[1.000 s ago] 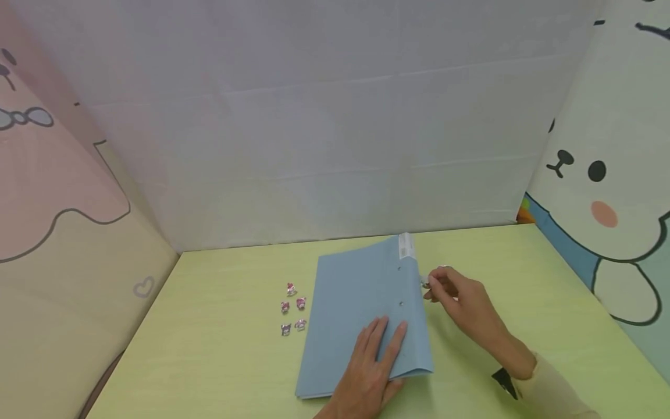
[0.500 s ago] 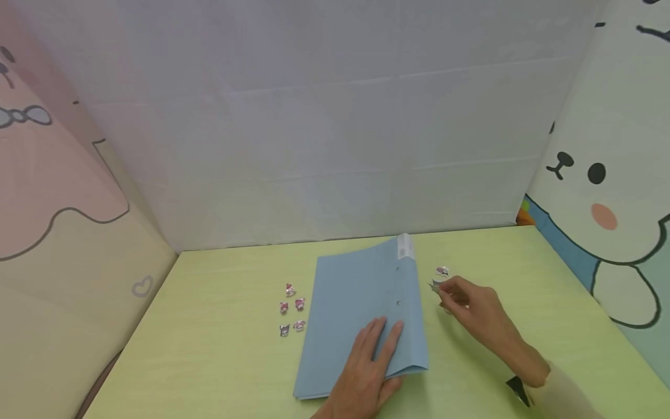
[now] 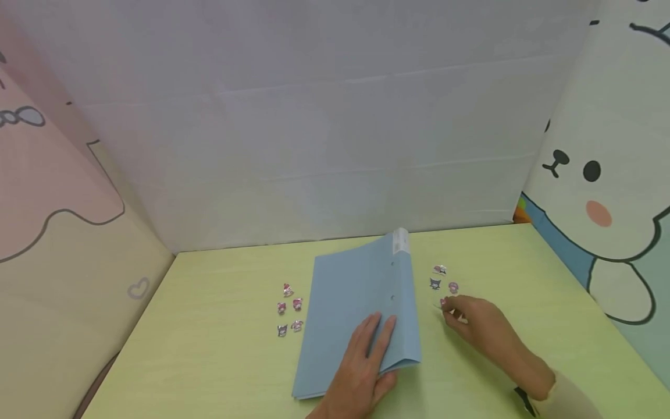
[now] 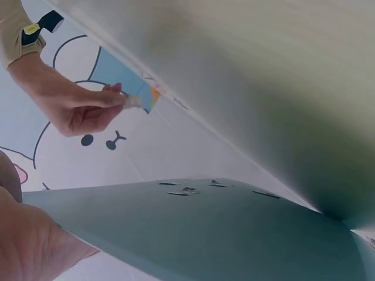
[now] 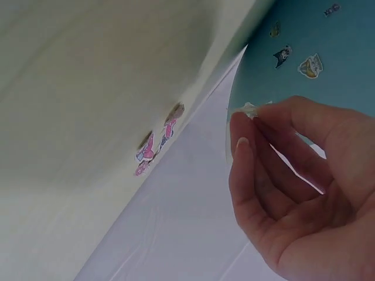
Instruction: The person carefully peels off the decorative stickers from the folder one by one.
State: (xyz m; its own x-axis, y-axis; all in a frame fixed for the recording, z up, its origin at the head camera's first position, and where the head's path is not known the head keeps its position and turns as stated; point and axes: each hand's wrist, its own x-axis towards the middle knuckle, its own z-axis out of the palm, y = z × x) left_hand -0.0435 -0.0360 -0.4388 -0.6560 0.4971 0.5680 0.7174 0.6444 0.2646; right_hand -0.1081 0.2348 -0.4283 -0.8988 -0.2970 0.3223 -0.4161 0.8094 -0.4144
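Observation:
A light blue folder (image 3: 356, 291) lies on the yellow-green table, its right edge raised. My left hand (image 3: 356, 366) rests on the lower part of its cover with straight, slightly spread fingers, the thumb at the bottom edge. Right of the folder, my right hand (image 3: 481, 323) pinches a small whitish sticker (image 5: 251, 110) between thumb and fingertips. Beside that hand lie several small cartoon stickers, among them a dark one (image 3: 435, 283) and a pink one (image 3: 453, 287). In the right wrist view, several stickers (image 5: 310, 67) show on the folder's teal surface.
Left of the folder lies another group of several small stickers (image 3: 297, 304). A pale wall (image 3: 340, 145) stands behind the table (image 3: 220, 326), with cartoon-printed panels at the left and right (image 3: 591, 192). A dark device (image 4: 50, 22) sits on the right wrist.
My right hand has moved away from the folder's right edge and toward me, uncovering the stickers there. The view has shifted slightly. My left hand stays on the folder.

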